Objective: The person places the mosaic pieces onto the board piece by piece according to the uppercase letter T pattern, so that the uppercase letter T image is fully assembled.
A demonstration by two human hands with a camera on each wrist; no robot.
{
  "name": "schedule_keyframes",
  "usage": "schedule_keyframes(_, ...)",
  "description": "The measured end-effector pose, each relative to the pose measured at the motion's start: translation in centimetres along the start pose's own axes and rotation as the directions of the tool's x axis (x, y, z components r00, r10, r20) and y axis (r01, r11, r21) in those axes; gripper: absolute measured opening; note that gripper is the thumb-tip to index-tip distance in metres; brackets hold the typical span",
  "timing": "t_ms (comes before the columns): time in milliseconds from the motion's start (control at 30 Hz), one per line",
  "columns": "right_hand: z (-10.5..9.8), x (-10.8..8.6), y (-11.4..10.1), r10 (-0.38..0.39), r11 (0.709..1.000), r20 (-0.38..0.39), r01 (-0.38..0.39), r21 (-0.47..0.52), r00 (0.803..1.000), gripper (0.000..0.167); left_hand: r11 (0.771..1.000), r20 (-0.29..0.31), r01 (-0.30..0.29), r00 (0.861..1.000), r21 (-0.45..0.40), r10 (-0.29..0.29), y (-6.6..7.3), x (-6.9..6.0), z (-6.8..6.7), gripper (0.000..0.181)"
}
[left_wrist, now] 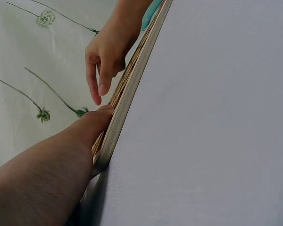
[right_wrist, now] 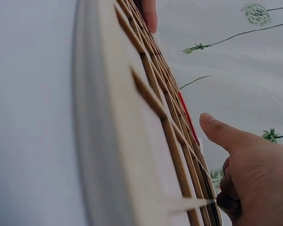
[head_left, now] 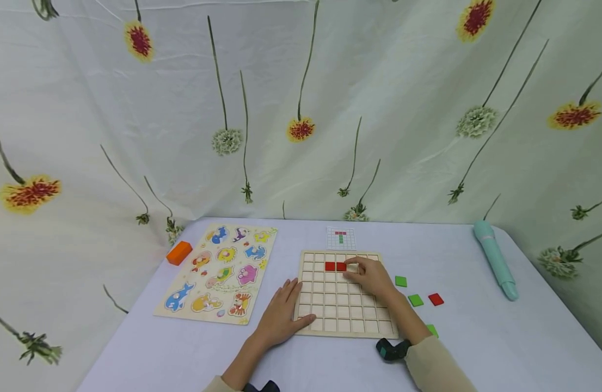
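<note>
Right hand, thumb and fingertips parted, beside two red tiles on the grid board beneath it; left hand, spread, at the board's left edge; green tiles right of the right hand; pattern card beyond.

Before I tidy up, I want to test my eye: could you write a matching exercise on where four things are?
1. orange block
2. patterned card
3. teal cylinder
4. left hand

A. beyond the grid board's far edge
B. near the table's right edge
C. at the grid board's left edge
D. at the animal puzzle board's left edge

Pairs: 1-D; 2-A; 3-B; 4-C
</note>
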State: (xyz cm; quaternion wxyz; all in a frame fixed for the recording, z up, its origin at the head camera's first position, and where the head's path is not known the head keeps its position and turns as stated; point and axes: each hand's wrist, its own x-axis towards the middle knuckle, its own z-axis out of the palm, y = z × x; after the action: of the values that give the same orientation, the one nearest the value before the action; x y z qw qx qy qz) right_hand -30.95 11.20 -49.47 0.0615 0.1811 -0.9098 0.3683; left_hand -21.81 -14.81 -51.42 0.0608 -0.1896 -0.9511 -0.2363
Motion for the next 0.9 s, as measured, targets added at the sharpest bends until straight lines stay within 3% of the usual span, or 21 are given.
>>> schedule_keyframes(367, -2.9, -3.1, 2.0, -0.056, 0.998, -0.024, 0.056, 0.011, 0.998, 0.032, 1.000, 0.009, 0.000, 1.000, 0.001, 0.000, -0.1, 0.2, 0.2, 0.091)
schedule_keyframes(900, -9.9, -10.1, 7.5, -0.050, 0.990, -0.144, 0.030, -0.136, 0.988, 0.031, 1.000, 0.012, 0.013, 1.000, 0.002, -0.013, 0.0, 0.2, -0.1, 0.089)
